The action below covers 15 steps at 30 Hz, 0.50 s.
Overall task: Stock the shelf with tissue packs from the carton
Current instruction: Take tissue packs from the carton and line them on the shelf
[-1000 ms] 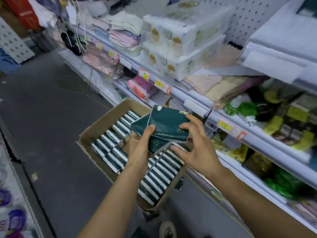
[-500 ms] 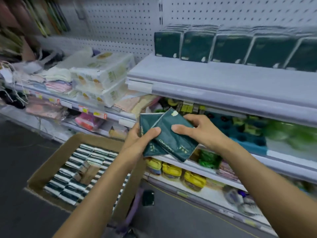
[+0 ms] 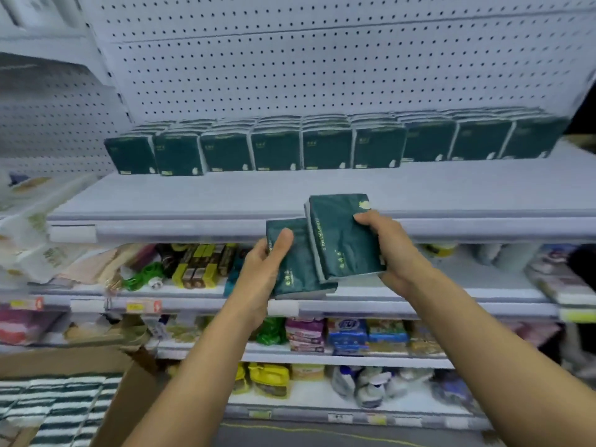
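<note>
I see my left hand (image 3: 258, 269) gripping a dark green tissue pack (image 3: 296, 272), thumb across its face | my right hand (image 3: 392, 253) grips a second pack (image 3: 342, 237) overlapping it — both held just in front of the shelf (image 3: 225, 195) edge | row of packs (image 3: 322, 146) stands far back | carton (image 3: 122, 398) lower left, packs inside.

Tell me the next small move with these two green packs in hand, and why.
Probably lift both packs onto the top shelf and stand them in front of the row of packs. The left hand grips the lower pack, the right hand the upper pack, both just below the shelf edge, and the shelf's front strip is bare.
</note>
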Tool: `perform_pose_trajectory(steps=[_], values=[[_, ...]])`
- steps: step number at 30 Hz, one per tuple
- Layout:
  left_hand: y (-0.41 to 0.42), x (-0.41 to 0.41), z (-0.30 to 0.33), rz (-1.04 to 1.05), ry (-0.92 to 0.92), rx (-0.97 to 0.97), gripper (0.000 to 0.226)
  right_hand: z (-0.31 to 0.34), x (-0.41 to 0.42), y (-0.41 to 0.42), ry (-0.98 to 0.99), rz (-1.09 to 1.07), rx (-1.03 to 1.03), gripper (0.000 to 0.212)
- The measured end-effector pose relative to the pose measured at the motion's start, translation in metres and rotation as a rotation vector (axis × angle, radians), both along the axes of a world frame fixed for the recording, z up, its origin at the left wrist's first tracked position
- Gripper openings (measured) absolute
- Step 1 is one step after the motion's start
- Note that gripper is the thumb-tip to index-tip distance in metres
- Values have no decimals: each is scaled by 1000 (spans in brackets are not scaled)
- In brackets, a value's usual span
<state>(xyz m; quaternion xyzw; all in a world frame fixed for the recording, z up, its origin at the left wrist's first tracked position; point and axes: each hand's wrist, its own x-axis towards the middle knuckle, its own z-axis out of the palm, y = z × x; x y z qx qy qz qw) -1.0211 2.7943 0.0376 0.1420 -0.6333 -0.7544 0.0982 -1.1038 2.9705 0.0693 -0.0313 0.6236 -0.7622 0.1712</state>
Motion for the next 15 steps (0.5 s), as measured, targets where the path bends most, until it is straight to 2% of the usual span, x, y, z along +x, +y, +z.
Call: perform_pose_trajectory(steps=[2,5,7,11,15], values=[[28,-19,6,-35,1,-2,76,5,-12,28,-13,-93,-68,13],[60,-48,21,-83,-2,-26,47,14,-29,62,32,-163,-117,8],[73,-69,34,-94,-4,-59,38,20,-41,79,75,-166,-90,9],[88,-112,56,-106,32,-158,34,33,-71,110,174,-225,-26,7],[93,-159,69,-112,58,-151,36,36,-110,138,166,-315,-191,12]])
